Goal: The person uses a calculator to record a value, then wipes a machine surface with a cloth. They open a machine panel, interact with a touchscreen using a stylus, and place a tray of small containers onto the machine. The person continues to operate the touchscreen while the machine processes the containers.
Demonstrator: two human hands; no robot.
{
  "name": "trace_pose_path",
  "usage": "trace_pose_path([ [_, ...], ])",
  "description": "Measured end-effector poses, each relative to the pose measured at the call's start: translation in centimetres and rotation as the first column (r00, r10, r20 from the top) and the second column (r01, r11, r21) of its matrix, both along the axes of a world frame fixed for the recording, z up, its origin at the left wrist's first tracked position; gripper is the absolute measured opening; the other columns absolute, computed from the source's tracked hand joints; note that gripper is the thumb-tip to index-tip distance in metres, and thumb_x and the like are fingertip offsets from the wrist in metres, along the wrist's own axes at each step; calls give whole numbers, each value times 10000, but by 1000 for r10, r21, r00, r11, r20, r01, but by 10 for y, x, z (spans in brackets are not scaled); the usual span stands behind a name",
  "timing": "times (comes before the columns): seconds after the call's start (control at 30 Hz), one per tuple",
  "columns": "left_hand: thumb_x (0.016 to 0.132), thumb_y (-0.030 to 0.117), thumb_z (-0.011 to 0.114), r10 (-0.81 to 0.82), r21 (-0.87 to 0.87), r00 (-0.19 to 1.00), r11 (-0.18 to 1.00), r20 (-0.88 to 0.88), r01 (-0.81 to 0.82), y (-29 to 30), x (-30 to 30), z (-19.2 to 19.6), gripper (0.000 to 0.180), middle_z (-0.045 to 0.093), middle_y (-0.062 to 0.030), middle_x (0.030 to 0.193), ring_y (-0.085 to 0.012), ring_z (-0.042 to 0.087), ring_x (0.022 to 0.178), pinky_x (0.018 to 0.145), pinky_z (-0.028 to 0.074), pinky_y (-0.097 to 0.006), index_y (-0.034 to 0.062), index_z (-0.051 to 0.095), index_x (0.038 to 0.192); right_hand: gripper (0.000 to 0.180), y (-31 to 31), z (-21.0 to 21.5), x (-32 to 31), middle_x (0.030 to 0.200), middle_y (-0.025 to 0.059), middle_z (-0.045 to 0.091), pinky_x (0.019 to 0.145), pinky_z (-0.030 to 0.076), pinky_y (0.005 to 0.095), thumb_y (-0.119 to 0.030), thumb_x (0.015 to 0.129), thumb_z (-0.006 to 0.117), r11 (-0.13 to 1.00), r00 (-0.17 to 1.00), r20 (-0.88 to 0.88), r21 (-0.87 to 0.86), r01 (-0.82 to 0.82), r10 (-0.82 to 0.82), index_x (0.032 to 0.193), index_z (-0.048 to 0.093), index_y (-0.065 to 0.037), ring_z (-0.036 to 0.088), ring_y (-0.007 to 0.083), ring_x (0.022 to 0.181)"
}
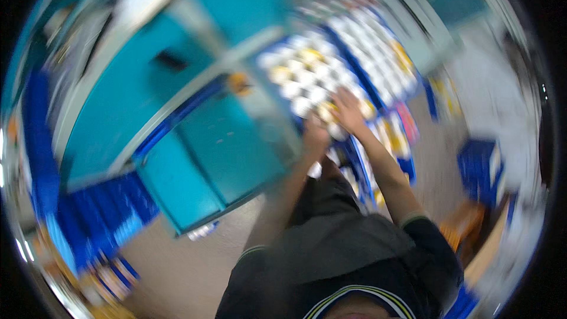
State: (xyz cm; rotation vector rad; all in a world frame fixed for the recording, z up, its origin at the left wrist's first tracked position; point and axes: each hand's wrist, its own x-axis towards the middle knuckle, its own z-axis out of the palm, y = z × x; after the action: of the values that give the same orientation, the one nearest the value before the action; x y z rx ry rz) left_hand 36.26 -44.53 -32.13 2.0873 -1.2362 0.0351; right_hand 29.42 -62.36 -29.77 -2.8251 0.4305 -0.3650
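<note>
Motion blur smears the whole picture. Both of my arms reach forward to a blue tray [287, 108] filled with rows of white, rounded pieces [293, 90], a few of them yellow. My right hand [349, 111] is over the tray's near right part, by a yellow and white piece [326, 110]. At the near edge, my left hand [316, 134] is lower and close beside it. The fingers of both hands are too blurred to show whether they hold anything. What kind of pieces these are I cannot make out.
A second blue tray of white pieces [378, 53] adjoins on the right. More filled blue trays [407, 165] sit lower, near my legs. Teal machine panels [230, 136] stand at left. Blue bins [100, 212] are at far left, with another blue bin [479, 165] at right.
</note>
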Motion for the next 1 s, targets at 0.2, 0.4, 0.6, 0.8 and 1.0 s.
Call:
trace_pose_path([
  [0.2, 901, 191, 721, -108, 441, 983, 883, -146, 162, 11, 30, 71, 613, 481, -299, 1470, -438, 378, 1438, 1211, 308, -485, -91, 498, 1397, 609, 21, 19, 7, 1714, 23, 173, 1264, 156, 578, -418, 1017, 526, 972, 941, -273, 65, 226, -200, 1579, 354, -255, 126, 270, 1587],
  [0.4, 870, 168, 767, 55, 549, 983, 834, -177, 52, -17, 39, 102, 785, 414, -322, 1502, -489, 428, 1380, 1122, 413, -510, -3, 371, 1526, 596, 28, 33, 7, 1684, 46, 255, 1248, 196, 568, -383, 998, 570, 965, 963, -176, 126, 229, -206, 1554, 411, -238, 208, 262, 1563],
  [0.6, 865, 116, 739, 19, 490, 965, 864, -261, 116, -20, 40, 67, 740, 331, -352, 1552, -469, 329, 1458, 1219, 281, -512, -50, 394, 1497, 504, 23, 39, -11, 1475, 180, 529, 1143, 397, 515, -238, 871, 687, 930, 958, 18, 244, 273, -286, 1353, 614, -110, 487, 352, 1379],
  [0.8, 958, 113, 536, 284, 505, 920, 855, -270, -116, -27, 23, 37, 621, 358, -304, 1567, -444, 323, 1473, 1220, 289, -484, 64, 387, 1558, 672, -13, 59, -38, 1520, 195, 482, 989, 545, 463, -206, 806, 736, 991, 988, -92, 42, 127, -123, 1453, 556, -225, 627, 394, 1198],
  [1.0, 918, 430, 653, 606, 320, 427, 757, -671, -570, -63, -4, 24, 682, 579, -285, 1345, -443, 627, 1149, 961, 506, -514, 6, 462, 1417, 737, -54, 23, 3, 1618, 298, 298, 1181, 372, 476, -42, 877, 659, 921, 942, -254, 373, -112, 217, 1550, 454, -261, 378, 445, 1463],
])
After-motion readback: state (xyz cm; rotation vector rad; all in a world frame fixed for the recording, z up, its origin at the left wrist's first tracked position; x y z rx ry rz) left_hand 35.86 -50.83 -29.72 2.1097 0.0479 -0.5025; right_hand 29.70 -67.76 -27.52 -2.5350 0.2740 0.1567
